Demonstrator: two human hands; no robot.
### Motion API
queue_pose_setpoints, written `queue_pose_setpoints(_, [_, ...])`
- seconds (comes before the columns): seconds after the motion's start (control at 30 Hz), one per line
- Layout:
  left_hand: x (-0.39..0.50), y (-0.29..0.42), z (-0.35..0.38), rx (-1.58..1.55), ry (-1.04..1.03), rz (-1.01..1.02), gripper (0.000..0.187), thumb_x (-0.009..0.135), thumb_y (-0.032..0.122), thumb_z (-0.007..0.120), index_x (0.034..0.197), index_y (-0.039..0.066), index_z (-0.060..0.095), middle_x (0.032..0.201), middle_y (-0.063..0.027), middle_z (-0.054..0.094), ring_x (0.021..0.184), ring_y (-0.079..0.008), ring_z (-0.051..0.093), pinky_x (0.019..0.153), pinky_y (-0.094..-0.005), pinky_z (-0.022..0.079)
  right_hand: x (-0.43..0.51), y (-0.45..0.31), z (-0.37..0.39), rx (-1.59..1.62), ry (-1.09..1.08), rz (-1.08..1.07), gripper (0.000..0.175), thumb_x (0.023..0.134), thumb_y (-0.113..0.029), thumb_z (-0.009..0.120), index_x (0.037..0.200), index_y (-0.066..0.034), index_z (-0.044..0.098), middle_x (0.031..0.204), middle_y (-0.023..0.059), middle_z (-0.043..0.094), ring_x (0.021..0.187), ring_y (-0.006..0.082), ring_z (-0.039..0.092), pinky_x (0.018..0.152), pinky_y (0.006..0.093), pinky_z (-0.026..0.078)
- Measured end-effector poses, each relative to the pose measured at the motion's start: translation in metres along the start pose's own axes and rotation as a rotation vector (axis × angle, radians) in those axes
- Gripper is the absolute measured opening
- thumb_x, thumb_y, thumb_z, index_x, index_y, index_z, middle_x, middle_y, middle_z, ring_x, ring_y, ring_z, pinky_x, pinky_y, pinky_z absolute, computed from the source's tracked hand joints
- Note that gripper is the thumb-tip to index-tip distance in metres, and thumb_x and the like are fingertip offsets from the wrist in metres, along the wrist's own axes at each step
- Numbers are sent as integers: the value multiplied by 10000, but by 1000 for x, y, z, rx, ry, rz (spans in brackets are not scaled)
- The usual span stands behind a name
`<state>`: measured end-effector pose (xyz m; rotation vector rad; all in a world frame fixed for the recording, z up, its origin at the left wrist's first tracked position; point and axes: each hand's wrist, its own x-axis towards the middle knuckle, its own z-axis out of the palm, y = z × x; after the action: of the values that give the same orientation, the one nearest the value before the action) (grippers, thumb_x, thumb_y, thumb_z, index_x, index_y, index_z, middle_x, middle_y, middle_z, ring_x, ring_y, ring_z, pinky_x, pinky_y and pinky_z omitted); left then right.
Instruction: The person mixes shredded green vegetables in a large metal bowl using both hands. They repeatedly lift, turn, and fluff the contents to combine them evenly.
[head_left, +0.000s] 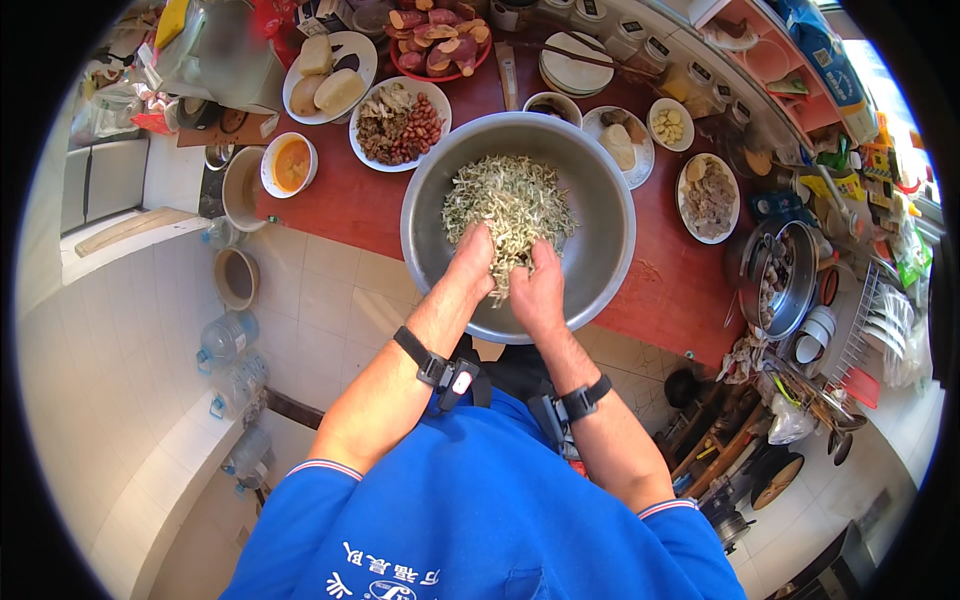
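Observation:
A large metal basin stands at the near edge of a red table. In it lies a heap of pale green and whitish shredded food, flour-dusted in look. My left hand and my right hand are both inside the basin, sunk at the fingertips into the near side of the heap. The two hands cup some shreds between them, with their fingers partly hidden. Beyond the basin's far rim sits a small bowl of dark food.
On the red table are a bowl of orange liquid, a plate of peanuts and chopped food, a red basket of sweet potatoes, and a plate of sliced meat. A metal pot stands at right.

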<state>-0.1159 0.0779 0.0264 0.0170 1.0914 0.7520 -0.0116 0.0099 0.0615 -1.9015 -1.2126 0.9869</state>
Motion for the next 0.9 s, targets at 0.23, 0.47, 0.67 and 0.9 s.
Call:
queue_pose_setpoints(0.23, [-18, -18, 4, 167, 20, 73, 321, 1080, 285, 593, 1298, 51, 623, 1132, -39, 706, 986, -152, 680, 832, -343, 581, 18, -12, 18, -6, 109, -50, 551, 970, -186, 584, 1451, 71, 508, 1483, 330, 495, 1389, 479, 435, 1209, 546, 316])
queue_pose_setpoints(0.47, [-10, -13, -3, 542, 56, 174, 343, 1090, 267, 555, 1232, -42, 597, 1118, -142, 697, 1028, -212, 656, 885, -385, 540, 45, 4, 15, 43, 43, 110, 450, 1006, -296, 662, 1286, 52, 603, 1194, 286, 676, 1120, 473, 632, 999, 535, 491])
queue_pose_setpoints(0.67, [-26, 9, -24, 1109, 180, 186, 476, 1110, 324, 505, 1329, -93, 577, 1213, -260, 693, 1146, -324, 649, 1015, -430, 478, 48, 22, 4, -119, 140, 262, 383, 951, -148, 605, 1289, 33, 600, 1099, 260, 730, 1045, 461, 696, 954, 498, 544])
queue_pose_setpoints(0.9, [-17, 36, -40, 1075, 254, 449, 665, 1053, 354, 573, 1589, 12, 377, 1561, -308, 485, 1455, -430, 481, 1208, -450, 375, 71, 41, -25, -309, 86, -32, 661, 854, -131, 619, 1499, -53, 496, 1497, 232, 518, 1395, 464, 449, 1187, 563, 358])
